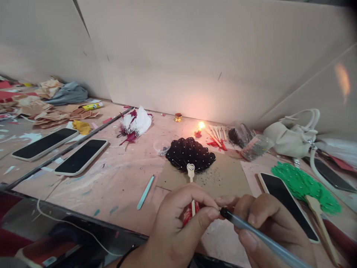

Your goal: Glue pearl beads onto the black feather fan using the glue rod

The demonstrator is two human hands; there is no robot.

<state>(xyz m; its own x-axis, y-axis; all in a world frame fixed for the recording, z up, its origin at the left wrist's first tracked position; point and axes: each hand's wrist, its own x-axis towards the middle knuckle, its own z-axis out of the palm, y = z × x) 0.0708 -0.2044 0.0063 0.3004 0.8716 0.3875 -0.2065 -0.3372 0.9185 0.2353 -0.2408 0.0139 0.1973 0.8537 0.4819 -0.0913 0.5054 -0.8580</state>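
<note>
The right hand [275, 216] clasps a pen-like tool [263, 238], its dark tip [226, 213] beside the left hand [173, 227], thumb and finger pinched

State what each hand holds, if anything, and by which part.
The right hand holds a pen-like tool by its barrel, behind the black tip. The left hand pinches close to that tip; whether it holds anything cannot be told.

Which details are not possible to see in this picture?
Head view: the handle of the black fan, partly hidden behind the left hand.
Head view: anything that hand pinches, too small, covered by its fingertips.
Head view: the far end of the pen-like tool, cut off by the bottom edge.
</note>
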